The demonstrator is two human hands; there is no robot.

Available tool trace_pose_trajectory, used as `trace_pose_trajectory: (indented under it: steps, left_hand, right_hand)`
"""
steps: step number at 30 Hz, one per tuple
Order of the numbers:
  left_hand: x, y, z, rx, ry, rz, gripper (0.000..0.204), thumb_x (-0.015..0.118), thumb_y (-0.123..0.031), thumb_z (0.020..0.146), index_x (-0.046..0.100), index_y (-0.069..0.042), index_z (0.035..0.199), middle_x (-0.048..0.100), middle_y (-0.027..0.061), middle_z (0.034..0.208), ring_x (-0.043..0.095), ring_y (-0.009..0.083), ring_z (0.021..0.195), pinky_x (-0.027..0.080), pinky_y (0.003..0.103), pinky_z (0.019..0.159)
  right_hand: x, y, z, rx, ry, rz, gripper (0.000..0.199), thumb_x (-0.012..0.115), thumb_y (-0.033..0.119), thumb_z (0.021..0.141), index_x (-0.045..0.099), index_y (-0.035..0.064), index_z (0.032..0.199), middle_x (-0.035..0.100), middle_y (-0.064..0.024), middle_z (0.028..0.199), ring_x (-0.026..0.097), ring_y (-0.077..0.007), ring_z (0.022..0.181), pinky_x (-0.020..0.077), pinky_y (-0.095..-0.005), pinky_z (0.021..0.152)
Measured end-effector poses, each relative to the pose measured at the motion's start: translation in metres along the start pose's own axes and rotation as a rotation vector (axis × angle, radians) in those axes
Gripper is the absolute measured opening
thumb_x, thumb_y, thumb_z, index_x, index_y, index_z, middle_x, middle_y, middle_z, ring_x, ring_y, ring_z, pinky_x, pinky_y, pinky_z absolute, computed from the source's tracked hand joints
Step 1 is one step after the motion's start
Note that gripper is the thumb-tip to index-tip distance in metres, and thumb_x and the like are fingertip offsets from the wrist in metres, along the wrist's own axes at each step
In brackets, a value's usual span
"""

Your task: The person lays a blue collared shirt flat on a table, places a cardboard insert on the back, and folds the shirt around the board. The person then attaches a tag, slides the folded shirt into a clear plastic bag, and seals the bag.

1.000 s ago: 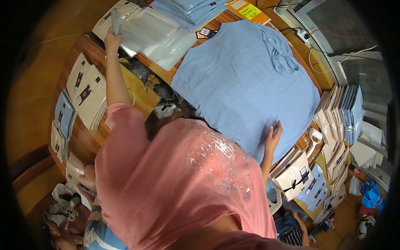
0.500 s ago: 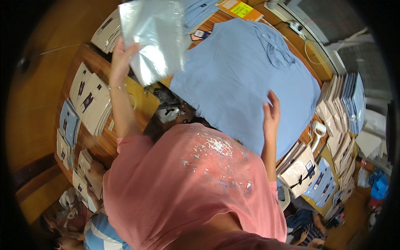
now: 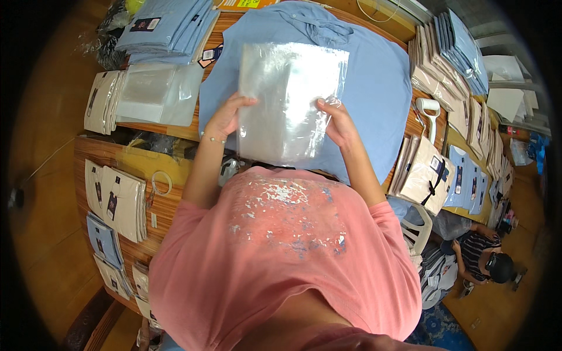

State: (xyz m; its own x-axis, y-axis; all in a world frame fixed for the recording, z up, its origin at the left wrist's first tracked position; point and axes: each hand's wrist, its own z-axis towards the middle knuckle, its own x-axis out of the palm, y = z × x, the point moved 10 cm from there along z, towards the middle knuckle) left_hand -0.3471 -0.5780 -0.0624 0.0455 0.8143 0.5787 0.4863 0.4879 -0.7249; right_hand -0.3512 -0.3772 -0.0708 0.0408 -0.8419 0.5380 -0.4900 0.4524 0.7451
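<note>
In the head view, the left grip (image 3: 225, 120) pinched the left edge of a clear plastic bag (image 3: 281, 111), thumb in front; the right grip (image 3: 341, 124) pinched its right side the same way; the bag was held flat-faced over a light blue shirt (image 3: 377, 99), which lay spread on the wooden bench (image 3: 175, 132), its collar at the far side; more clear bags (image 3: 155, 93) lay left of the shirt, near a stack of folded blue shirts (image 3: 167, 32); a white-handled roller (image 3: 431, 110) lay at its right, just beyond packed beige garments (image 3: 430, 175).
</note>
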Motion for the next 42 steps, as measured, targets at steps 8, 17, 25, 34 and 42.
trace_pose_trajectory:
  steps: [8, 17, 25, 34, 42]
  left_hand:
    - [0.045, 0.055, 0.024, -0.287, 0.364, -0.472, 0.043, 0.059, -0.02, 0.081, 0.049, 0.002, 0.117, 0.06, 0.0135, 0.107, 0.06, 0.0215, 0.096, 0.048, 0.035, 0.086]
    - [0.056, 0.048, 0.03, -0.358, 0.507, -0.53, 0.041, 0.058, -0.016, 0.08, 0.05, 0.001, 0.116, 0.06, 0.0128, 0.106, 0.06, 0.0216, 0.096, 0.048, 0.033, 0.086]
    - [0.041, 0.07, 0.056, -0.353, 0.54, -0.286, 0.054, 0.058, -0.015, 0.079, 0.039, 0.001, 0.127, 0.054, 0.0127, 0.116, 0.056, 0.0209, 0.103, 0.046, 0.032, 0.087]
    - [0.075, 0.081, 0.066, 0.002, 0.288, 0.348, 0.053, 0.04, -0.036, 0.093, 0.031, -0.002, 0.133, 0.045, 0.0109, 0.126, 0.044, 0.0202, 0.115, 0.041, 0.033, 0.093]
    - [0.164, 0.124, 0.019, -0.292, 0.7, -0.106, 0.083, 0.057, -0.057, 0.078, 0.034, 0.003, 0.131, 0.039, 0.0144, 0.134, 0.039, 0.0269, 0.122, 0.032, 0.042, 0.102]
  right_hand:
    - [-0.007, -0.032, -0.008, 0.173, 0.093, 0.417, 0.039, 0.056, 0.013, 0.086, 0.045, -0.0023, 0.12, 0.055, -0.0147, 0.114, 0.055, -0.026, 0.104, 0.0455, -0.0399, 0.091]
    - [0.0, -0.023, -0.008, -0.007, 0.053, 0.369, 0.042, 0.058, 0.013, 0.084, 0.044, -0.0035, 0.12, 0.057, -0.0142, 0.111, 0.057, -0.0237, 0.1, 0.0464, -0.0372, 0.089]
    - [0.002, -0.022, -0.023, -0.045, -0.023, 0.206, 0.046, 0.063, -0.001, 0.075, 0.045, -0.0064, 0.117, 0.059, -0.0136, 0.102, 0.06, -0.0182, 0.093, 0.0512, -0.0299, 0.079]
    - [0.004, 0.011, -0.058, -0.187, -0.032, 0.19, 0.051, 0.063, -0.002, 0.073, 0.044, -0.0033, 0.121, 0.057, -0.0134, 0.108, 0.058, -0.0183, 0.097, 0.0472, -0.0305, 0.086]
    - [-0.058, 0.058, -0.146, -0.581, -0.365, -0.32, 0.048, 0.061, 0.01, 0.079, 0.045, -0.0012, 0.122, 0.06, -0.0121, 0.105, 0.059, -0.0207, 0.091, 0.0459, -0.0324, 0.082]
